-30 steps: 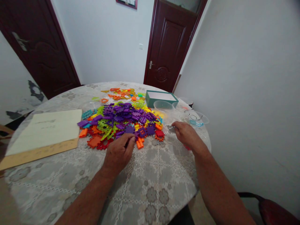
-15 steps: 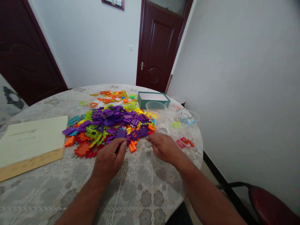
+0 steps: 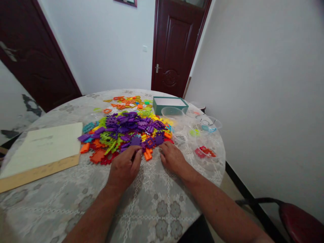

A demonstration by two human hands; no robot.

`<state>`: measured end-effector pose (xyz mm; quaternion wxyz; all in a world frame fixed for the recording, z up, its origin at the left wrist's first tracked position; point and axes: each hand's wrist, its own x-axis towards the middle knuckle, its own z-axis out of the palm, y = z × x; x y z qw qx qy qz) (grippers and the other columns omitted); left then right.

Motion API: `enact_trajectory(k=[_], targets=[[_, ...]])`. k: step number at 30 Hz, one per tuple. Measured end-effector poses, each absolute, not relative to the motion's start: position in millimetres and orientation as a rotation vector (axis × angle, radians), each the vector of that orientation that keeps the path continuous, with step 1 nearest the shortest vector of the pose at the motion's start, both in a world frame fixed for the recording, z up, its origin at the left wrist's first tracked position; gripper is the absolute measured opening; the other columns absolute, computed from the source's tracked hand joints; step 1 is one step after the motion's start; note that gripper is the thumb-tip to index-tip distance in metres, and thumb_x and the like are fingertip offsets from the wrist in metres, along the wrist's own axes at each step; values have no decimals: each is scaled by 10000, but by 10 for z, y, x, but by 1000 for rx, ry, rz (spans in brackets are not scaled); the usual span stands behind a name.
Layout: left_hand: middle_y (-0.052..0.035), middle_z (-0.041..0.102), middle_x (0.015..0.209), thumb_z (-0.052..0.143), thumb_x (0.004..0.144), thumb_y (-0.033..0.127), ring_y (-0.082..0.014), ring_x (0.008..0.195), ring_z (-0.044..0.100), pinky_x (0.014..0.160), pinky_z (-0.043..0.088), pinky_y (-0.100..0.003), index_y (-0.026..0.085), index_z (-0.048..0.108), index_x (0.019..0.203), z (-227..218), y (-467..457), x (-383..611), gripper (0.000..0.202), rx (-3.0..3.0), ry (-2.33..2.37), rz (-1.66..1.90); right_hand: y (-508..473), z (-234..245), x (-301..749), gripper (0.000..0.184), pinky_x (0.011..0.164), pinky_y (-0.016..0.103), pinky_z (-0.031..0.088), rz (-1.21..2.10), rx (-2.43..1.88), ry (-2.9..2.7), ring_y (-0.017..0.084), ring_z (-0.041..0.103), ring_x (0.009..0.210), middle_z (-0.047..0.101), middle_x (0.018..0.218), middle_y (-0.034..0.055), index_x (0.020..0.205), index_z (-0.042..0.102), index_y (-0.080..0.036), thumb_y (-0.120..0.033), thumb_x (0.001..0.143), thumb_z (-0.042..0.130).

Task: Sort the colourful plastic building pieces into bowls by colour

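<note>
A heap of plastic building pieces (image 3: 126,125), mostly purple with green, yellow, red and orange ones, lies on the table. At its near edge, my left hand (image 3: 125,167) is closed, thumb against the curled fingers. Whatever it may hold is hidden. Close by are a purple square piece (image 3: 136,140) and an orange piece (image 3: 148,154). My right hand (image 3: 173,157) rests at the heap's near right edge with bent fingers, its tips beside another purple square piece (image 3: 159,138). I cannot make out anything between those fingers.
A green box (image 3: 158,108) stands behind the heap. Clear round tubs, including one with red pieces (image 3: 206,152), stand to the right. Left lie a pale sheet (image 3: 50,145) and a tan board (image 3: 50,172). A patterned cloth (image 3: 144,209) covers the round table.
The view has shifted, so the table appears slightly further right. My right hand has come a little closer to the left hand, and its fingers are bent more downward.
</note>
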<state>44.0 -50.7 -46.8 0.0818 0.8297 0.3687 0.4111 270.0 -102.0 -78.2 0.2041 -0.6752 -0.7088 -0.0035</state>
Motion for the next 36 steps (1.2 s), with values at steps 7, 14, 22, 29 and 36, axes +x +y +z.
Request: enact_trajectory(k=[7, 14, 22, 29, 36], targets=[[-55, 784, 978, 495, 1024, 316, -219, 886, 739, 806, 532, -329, 207, 692, 1058, -540, -490, 459, 228, 2445, 1255, 1001, -943, -949, 2827, 348, 1013, 422, 546, -6, -1654, -1816, 267, 619, 1155, 646, 1209, 145, 1256, 647, -174, -129, 916, 583], [-78, 790, 1062, 520, 1014, 306, -239, 952, 745, 828, 527, -335, 204, 656, 1225, -537, -518, 477, 271, 2434, 1387, 765, -911, -980, 2785, 347, 1088, 454, 509, -153, -1598, -1823, 276, 613, 1195, 677, 1239, 149, 1264, 647, -161, -113, 935, 548], [-133, 799, 1029, 505, 1028, 384, -287, 932, 773, 772, 531, -352, 180, 441, 1563, -503, -549, 476, 576, 2515, 1627, 403, -949, -946, 2759, 377, 1145, 554, 422, -208, -1710, -1896, 321, 563, 1254, 674, 1297, 184, 1278, 672, -135, -127, 912, 579], [-168, 791, 1124, 501, 1028, 351, -310, 994, 767, 803, 548, -386, 149, 507, 1510, -516, -573, 477, 522, 2529, 1654, 365, -945, -880, 2710, 298, 1064, 442, 505, 32, -1458, -1812, 256, 643, 1147, 720, 1189, 127, 1187, 697, -177, -130, 929, 557], [-142, 687, 1317, 573, 995, 303, -286, 1155, 695, 878, 553, -359, 172, 570, 1408, -478, -574, 468, 433, 2498, 1613, 574, -899, -910, 2766, 332, 1076, 464, 496, -57, -1487, -1717, 261, 646, 1148, 737, 1177, 121, 1192, 713, -177, -119, 940, 505]])
